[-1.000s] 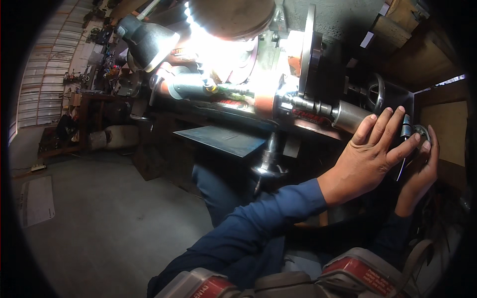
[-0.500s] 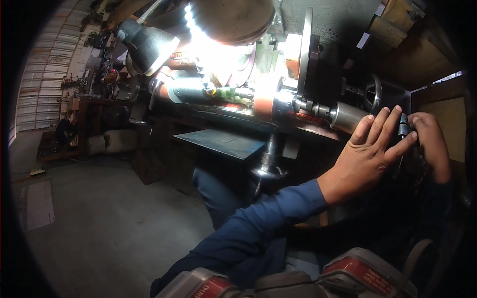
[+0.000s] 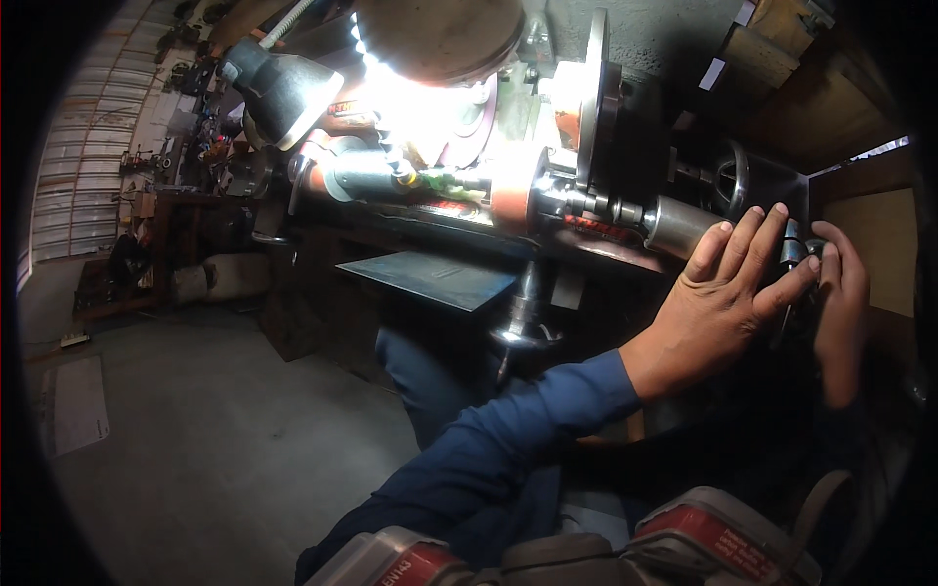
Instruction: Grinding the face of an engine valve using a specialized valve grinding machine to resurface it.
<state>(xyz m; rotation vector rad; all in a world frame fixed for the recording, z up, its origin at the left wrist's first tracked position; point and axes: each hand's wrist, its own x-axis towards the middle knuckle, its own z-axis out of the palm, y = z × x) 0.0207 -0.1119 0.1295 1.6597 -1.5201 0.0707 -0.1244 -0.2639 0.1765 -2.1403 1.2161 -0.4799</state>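
My left hand (image 3: 718,293) lies with its fingers stretched out over the end of a grey metal cylinder (image 3: 679,228), part of a grinding machine. Just past its fingertips stands a short shiny metal fitting (image 3: 791,241). Beside that fitting, my right hand (image 3: 842,283) curls its fingers around a small dark knob (image 3: 814,248), most of which they cover. A slim shaft (image 3: 606,205) runs left from the cylinder toward the orange-banded workhead (image 3: 515,195) under bright light.
A black work lamp (image 3: 283,93) hangs over the machine. A handwheel (image 3: 730,179) sits behind the cylinder, and another metal wheel (image 3: 528,335) juts from the front below. A flat metal plate (image 3: 430,276) sticks out at the left front. Wooden boards (image 3: 870,234) stand at the right.
My right hand has shifted slightly left and turned, its fingers now around the knob. My left hand stays on the cylinder; the whole view has shifted a little.
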